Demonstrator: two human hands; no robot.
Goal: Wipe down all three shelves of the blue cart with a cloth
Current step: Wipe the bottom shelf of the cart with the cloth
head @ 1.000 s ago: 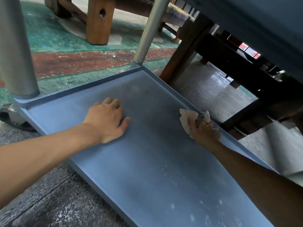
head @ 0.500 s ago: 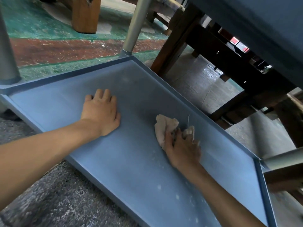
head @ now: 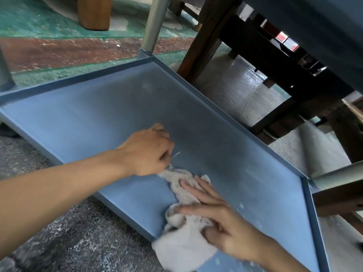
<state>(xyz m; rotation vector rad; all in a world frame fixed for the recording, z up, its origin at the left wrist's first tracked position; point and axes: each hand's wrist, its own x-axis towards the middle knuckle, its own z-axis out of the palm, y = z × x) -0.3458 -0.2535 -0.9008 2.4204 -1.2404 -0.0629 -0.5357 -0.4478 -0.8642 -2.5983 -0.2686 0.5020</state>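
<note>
A person crouched at floor level works a pale, crumpled cloth [head: 183,228] across the bottom shelf [head: 94,122] of a blue cart, both bare arms reaching in from the near side. The cloth lies stretched between the two hands, its long axis running from the left hand [head: 146,152] down toward the viewer, past the right hand [head: 222,222] and over the shelf's near rim, where its widest, bunched end hangs out above the speckled floor [head: 74,232]. Its narrow far end points up toward the left hand's curled fingers [head: 167,154].

The left hand is closed in a loose fist, knuckles up, and seems to pinch the cloth's thin tip; a stray thread shows just beside its fingers, though the blur leaves the exact hold unclear. The right hand lies open and flat, fingers spread and pressing the middle of the cloth onto the shelf, thumb [head: 212,235] tucked against the bunched part nearer the viewer.

Beyond the left hand the shelf runs bare and dusty to its far corner, where a grey metal post [head: 155,24] rises. To the right of the right hand, the shelf's raised end rim [head: 312,222] meets another post [head: 337,173]. White specks dot the blue surface near the right wrist. Dark wooden furniture legs [head: 206,36] stand past the shelf's far long edge, on green and red painted floor.
</note>
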